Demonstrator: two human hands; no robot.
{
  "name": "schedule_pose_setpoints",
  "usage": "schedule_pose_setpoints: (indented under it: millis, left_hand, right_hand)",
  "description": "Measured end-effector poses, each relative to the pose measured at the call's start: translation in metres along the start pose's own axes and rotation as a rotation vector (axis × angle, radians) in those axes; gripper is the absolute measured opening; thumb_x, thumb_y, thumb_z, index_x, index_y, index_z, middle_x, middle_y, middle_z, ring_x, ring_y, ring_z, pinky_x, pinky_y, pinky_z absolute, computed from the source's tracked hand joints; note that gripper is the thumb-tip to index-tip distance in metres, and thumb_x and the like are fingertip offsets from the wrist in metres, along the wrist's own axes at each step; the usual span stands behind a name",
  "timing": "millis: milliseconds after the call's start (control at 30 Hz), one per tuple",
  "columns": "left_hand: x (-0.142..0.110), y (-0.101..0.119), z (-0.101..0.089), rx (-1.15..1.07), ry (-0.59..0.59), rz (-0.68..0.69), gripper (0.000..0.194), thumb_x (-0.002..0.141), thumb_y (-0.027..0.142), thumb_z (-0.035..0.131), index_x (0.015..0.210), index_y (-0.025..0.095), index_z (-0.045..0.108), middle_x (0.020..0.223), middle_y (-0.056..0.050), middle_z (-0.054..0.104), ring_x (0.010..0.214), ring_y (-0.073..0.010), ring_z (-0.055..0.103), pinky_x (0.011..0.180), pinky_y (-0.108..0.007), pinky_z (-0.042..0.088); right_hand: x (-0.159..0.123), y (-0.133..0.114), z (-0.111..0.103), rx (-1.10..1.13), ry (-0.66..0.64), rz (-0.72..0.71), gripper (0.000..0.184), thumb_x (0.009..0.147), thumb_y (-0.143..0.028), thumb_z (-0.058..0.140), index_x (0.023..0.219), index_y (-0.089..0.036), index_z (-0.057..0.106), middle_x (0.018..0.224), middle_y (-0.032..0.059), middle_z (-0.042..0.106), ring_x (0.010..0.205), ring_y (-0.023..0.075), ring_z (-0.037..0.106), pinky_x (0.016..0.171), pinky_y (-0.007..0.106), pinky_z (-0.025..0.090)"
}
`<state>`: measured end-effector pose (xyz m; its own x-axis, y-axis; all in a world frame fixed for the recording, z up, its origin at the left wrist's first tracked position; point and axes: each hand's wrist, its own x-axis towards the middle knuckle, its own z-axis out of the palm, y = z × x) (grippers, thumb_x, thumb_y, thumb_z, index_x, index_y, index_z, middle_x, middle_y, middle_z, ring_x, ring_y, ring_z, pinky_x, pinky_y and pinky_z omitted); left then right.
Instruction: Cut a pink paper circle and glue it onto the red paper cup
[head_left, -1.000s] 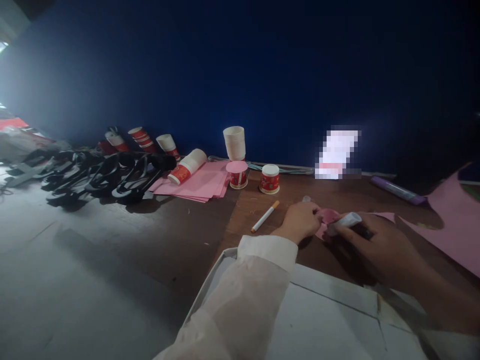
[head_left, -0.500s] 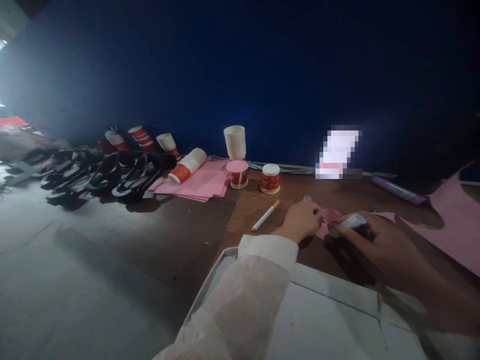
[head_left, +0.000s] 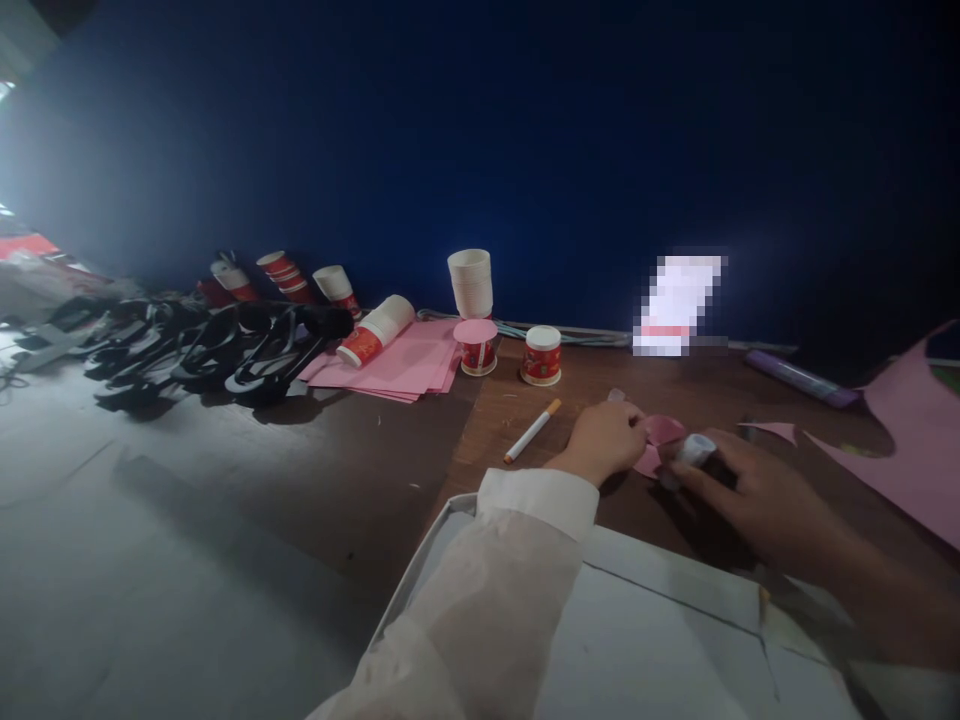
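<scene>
At the right of the brown table, my left hand [head_left: 611, 437] has its fingers curled down onto the edge of a small pink paper cutout [head_left: 663, 431], pinning it to the tabletop. My right hand [head_left: 750, 490] is wrapped round a whitish glue stick [head_left: 697, 450], tilted close beside the cutout; whether its tip touches the paper is hidden. A small translucent cap [head_left: 616, 396] lies just beyond my left hand. To the left of that hand rests a white marker [head_left: 532, 432] with orange ends.
Red paper cups [head_left: 541, 357] stand upside down, one topped by a pink paper disc [head_left: 475, 331]. Pink sheets [head_left: 390, 365] lie under a cup stack [head_left: 376, 330]. Black straps [head_left: 262, 350] fill the left. A purple tube [head_left: 801, 379] and cut pink sheet [head_left: 911, 430] are at right; a white box [head_left: 660, 640] is nearest me.
My right hand and the glue stick have shifted slightly, the stick turning more upright. My left hand stays on the pink cutout. The view has moved a little.
</scene>
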<state>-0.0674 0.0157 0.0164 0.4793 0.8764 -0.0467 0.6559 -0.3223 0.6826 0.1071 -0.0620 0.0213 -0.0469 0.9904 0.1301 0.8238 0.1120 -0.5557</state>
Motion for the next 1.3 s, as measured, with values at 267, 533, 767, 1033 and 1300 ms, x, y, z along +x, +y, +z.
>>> schedule_pose_setpoints:
  millis: [267,533,767,1033,1300]
  left_hand:
    - [-0.001,0.0,-0.001,-0.002,-0.007,0.0,0.024,0.093,0.029,0.055,0.106,0.019,0.074,0.112,-0.007,0.075,0.102,-0.0197,0.067,0.087,-0.027,0.05]
    - [0.002,-0.003,0.003,-0.018,0.01,0.016,0.026,0.095,0.033,0.053,0.102,0.019,0.074,0.109,-0.007,0.075,0.099,-0.02,0.067,0.084,-0.028,0.05]
    - [0.002,-0.003,0.003,-0.024,0.011,0.019,0.027,0.094,0.035,0.054,0.102,0.019,0.074,0.108,-0.008,0.075,0.097,-0.0196,0.066,0.083,-0.026,0.049]
    - [0.004,-0.005,0.004,-0.022,0.002,0.011,0.028,0.094,0.032,0.051,0.102,0.019,0.074,0.109,-0.008,0.075,0.097,-0.0197,0.066,0.082,-0.027,0.049]
    - [0.001,-0.004,0.002,-0.058,0.009,-0.005,0.023,0.09,0.028,0.058,0.105,0.021,0.074,0.11,-0.006,0.075,0.1,-0.019,0.067,0.084,-0.025,0.049]
  right_hand:
    - [0.0,-0.003,0.0,-0.015,0.182,0.041,0.035,0.085,-0.06,0.055,0.091,-0.027,0.065,0.091,0.005,0.073,0.084,0.0282,0.065,0.074,0.038,0.044]
    - [0.008,0.005,0.008,-0.035,0.099,-0.011,0.035,0.086,-0.055,0.053,0.095,-0.026,0.07,0.103,0.0074,0.072,0.093,0.029,0.065,0.08,0.039,0.046]
    - [0.012,0.0,0.006,-0.18,0.031,-0.006,0.041,0.091,-0.059,0.044,0.094,-0.025,0.067,0.1,0.0095,0.071,0.089,0.0301,0.065,0.07,0.039,0.044]
    - [0.008,-0.001,0.009,-0.082,0.155,0.04,0.039,0.085,-0.06,0.051,0.091,-0.024,0.065,0.095,0.0085,0.071,0.088,0.0298,0.065,0.075,0.039,0.045]
    - [0.016,-0.004,0.008,-0.089,0.036,0.028,0.041,0.089,-0.057,0.047,0.103,-0.023,0.068,0.107,0.0116,0.071,0.096,0.0319,0.065,0.076,0.04,0.046]
